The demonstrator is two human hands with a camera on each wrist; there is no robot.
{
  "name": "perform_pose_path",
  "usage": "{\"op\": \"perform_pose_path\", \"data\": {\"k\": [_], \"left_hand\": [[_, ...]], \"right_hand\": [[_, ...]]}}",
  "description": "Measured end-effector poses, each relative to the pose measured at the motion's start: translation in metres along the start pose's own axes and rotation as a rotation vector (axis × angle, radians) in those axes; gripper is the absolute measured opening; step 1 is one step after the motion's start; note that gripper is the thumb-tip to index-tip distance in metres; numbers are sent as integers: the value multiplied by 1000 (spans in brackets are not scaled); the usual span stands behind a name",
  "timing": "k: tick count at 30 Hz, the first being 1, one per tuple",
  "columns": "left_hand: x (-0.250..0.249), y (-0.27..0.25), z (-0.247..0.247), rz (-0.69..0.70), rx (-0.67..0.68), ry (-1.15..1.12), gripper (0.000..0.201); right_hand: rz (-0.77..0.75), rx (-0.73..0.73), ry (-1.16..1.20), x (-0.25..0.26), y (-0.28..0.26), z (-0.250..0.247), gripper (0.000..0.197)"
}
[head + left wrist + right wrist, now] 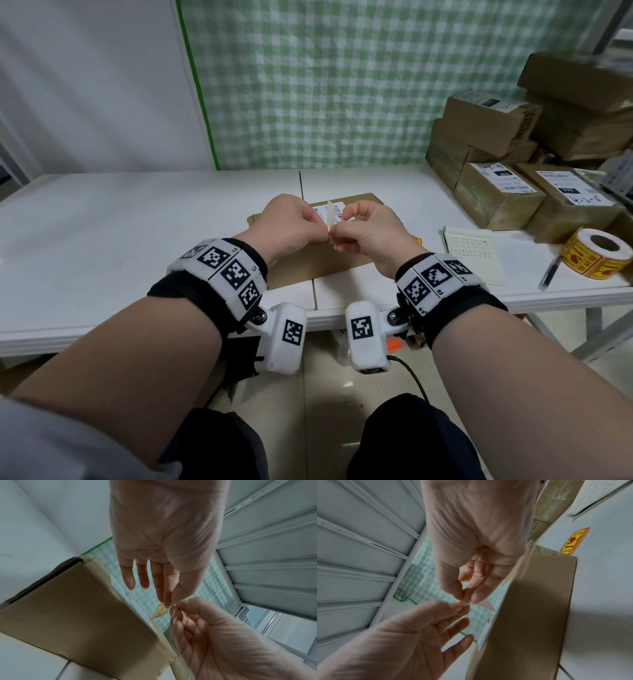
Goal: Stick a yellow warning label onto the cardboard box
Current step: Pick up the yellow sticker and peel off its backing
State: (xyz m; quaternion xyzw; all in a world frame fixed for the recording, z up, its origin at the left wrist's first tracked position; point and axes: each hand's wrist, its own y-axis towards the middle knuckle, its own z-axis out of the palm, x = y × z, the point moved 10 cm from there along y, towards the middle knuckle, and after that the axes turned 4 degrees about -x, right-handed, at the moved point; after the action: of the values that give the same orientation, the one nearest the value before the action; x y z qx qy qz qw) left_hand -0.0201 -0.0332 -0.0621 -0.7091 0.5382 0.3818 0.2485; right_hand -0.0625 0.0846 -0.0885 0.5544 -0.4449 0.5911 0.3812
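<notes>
Table (102, 222): white, carries the cardboard box (308, 262) lying flat at its middle, below both hands
Stacked parcels (496, 195): far right, with a label roll (597, 257) near them
Progress: judged early; the box top shows only a white shipping label (337, 210), no yellow one, so peeling, placing and pressing remain
Spare sticker (575, 541): yellow, flat on the table just beside the box
Left hand (291, 222): thumb and forefinger pinch the yellow label (161, 611), other fingers straight
Right hand (363, 229): fingertips clamped on the label's backing (330, 216), peeling, held above the box
</notes>
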Motion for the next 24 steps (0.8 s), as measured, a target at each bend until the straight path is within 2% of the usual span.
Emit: {"op": "perform_pose_path", "data": {"k": [4,14,24], "left_hand": [[-2,-1,0,3,21,-12,6],[-9,2,1,34,4,55,1],[-8,3,-2,4,16,38,12]], "right_hand": [[2,18,22,1,0,-1,30],[-27,12,-2,6,3,-1,31],[-65,-2,-38,11,5,-2,31]]}}
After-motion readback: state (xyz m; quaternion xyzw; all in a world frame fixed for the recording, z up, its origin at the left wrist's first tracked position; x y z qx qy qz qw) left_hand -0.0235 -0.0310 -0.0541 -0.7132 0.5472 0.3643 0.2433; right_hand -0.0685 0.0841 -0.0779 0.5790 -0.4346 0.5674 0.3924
